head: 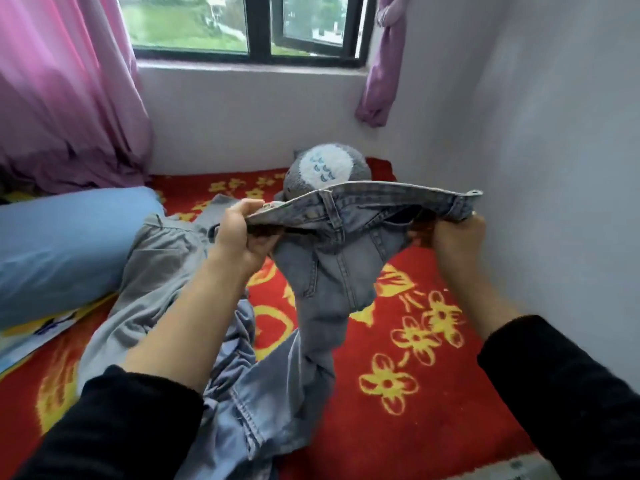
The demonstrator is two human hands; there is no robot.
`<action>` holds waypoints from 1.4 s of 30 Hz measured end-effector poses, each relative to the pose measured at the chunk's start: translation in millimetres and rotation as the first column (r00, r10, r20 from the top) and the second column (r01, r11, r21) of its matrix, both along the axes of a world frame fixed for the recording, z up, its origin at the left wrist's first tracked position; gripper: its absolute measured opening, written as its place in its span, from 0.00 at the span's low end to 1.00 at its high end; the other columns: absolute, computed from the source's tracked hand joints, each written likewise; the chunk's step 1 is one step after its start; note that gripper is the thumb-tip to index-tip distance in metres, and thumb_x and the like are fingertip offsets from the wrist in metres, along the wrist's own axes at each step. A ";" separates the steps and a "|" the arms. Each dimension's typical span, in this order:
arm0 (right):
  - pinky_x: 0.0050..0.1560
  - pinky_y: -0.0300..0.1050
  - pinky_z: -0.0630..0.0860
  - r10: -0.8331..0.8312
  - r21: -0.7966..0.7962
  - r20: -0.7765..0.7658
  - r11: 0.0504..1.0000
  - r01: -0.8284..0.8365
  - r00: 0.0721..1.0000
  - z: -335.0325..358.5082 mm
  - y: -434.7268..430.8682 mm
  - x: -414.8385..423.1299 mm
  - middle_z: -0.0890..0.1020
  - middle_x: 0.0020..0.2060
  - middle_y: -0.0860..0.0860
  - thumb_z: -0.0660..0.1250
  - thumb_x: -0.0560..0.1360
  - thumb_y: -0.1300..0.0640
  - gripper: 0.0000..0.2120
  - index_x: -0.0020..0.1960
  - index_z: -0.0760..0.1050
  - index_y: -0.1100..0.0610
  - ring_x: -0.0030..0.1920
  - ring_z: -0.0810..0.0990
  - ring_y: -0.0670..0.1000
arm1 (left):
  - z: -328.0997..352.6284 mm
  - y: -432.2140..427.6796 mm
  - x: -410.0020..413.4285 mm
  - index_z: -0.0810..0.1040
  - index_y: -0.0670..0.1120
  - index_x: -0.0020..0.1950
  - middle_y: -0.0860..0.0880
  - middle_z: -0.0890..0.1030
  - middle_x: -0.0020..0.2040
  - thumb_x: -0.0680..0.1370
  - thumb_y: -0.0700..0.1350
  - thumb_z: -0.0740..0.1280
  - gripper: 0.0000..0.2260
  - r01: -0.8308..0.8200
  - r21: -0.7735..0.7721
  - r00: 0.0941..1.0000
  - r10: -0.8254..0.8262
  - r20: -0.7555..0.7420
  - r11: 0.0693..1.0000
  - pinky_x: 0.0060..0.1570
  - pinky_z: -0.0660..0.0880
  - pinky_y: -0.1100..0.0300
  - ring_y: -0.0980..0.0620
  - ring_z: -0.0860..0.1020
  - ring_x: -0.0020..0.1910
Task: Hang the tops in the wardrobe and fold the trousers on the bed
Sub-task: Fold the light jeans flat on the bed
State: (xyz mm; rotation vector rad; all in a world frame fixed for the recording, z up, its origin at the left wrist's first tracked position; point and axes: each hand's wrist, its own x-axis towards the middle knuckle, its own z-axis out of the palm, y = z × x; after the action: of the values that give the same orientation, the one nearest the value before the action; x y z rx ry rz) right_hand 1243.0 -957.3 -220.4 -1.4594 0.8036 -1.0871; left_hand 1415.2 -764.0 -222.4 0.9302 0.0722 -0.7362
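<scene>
A pair of light blue jeans (343, 258) hangs above the bed, held by its waistband. My left hand (239, 233) grips the waistband's left end. My right hand (453, 237) grips its right end near the button. The waistband is stretched level between them and the legs trail down in a crumpled heap onto the red blanket (415, 341). Under my left forearm lie grey trousers (152, 271), spread loosely on the bed. No wardrobe is in view.
A grey plush toy (329, 168) sits behind the jeans by the wall. A blue bolster pillow (62, 244) lies at the left, with pink curtains (65, 91) and a window (249, 26) behind. A white wall (554, 168) closes the right side.
</scene>
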 end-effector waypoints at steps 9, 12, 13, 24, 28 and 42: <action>0.25 0.45 0.79 0.150 0.063 -0.056 0.987 -0.146 0.987 68.6 -171.8 45.8 0.83 0.36 0.60 0.55 0.77 0.63 0.13 0.50 0.77 0.65 0.26 0.82 0.54 | 97.9 -131.7 38.9 0.74 0.51 0.48 0.50 0.78 0.41 0.80 0.56 0.58 0.11 -0.081 0.330 0.942 -0.036 0.334 0.940 0.46 0.75 0.51 0.53 0.77 0.40; 0.30 0.49 0.80 0.289 0.089 -0.125 0.956 -0.279 0.949 78.1 -227.1 68.8 0.82 0.38 0.58 0.57 0.77 0.62 0.11 0.51 0.77 0.62 0.33 0.81 0.57 | 109.3 -174.4 47.3 0.74 0.50 0.46 0.49 0.79 0.39 0.80 0.57 0.58 0.12 -0.154 0.348 0.928 0.015 0.372 0.925 0.40 0.75 0.52 0.51 0.78 0.36; 0.32 0.50 0.79 0.303 0.053 -0.150 0.953 -0.298 0.941 83.6 -241.8 75.0 0.82 0.38 0.58 0.58 0.75 0.61 0.10 0.50 0.78 0.61 0.35 0.80 0.57 | 114.8 -187.2 48.0 0.74 0.50 0.46 0.49 0.80 0.39 0.81 0.56 0.58 0.13 -0.176 0.302 0.919 0.046 0.392 0.937 0.36 0.75 0.54 0.51 0.79 0.33; 0.43 0.28 0.73 0.331 -0.388 0.072 0.878 -0.279 0.941 182.4 -318.9 97.2 0.82 0.44 0.49 0.56 0.69 0.75 0.25 0.51 0.79 0.50 0.40 0.78 0.34 | 214.2 -259.4 47.3 0.85 0.47 0.32 0.47 0.85 0.41 0.82 0.55 0.54 0.28 -0.217 -0.091 0.765 0.227 0.603 0.972 0.42 0.80 0.55 0.50 0.84 0.43; 0.42 0.31 0.73 0.253 -0.422 0.062 0.883 -0.204 0.966 161.0 -324.7 71.7 0.81 0.45 0.52 0.57 0.68 0.70 0.19 0.49 0.79 0.52 0.43 0.76 0.39 | 182.7 -254.9 26.7 0.84 0.49 0.30 0.50 0.84 0.37 0.83 0.54 0.54 0.28 -0.188 -0.121 0.763 0.222 0.607 0.975 0.40 0.78 0.59 0.53 0.83 0.40; 0.33 0.44 0.67 0.280 -0.090 -0.474 0.928 -0.362 0.835 -92.9 -242.4 -81.7 0.76 0.28 0.46 0.60 0.66 0.55 0.06 0.34 0.73 0.57 0.30 0.72 0.42 | -110.9 -157.3 -121.8 0.78 0.46 0.53 0.50 0.84 0.42 0.80 0.46 0.59 0.10 -0.226 0.243 0.973 0.207 0.099 0.943 0.41 0.76 0.58 0.52 0.80 0.42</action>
State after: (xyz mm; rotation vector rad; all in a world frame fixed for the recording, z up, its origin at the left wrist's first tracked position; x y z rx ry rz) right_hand 1161.4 -1199.7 -313.3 -1.9623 0.7518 -0.5699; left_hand 1293.4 -921.3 -333.3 1.1714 0.2057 -0.4941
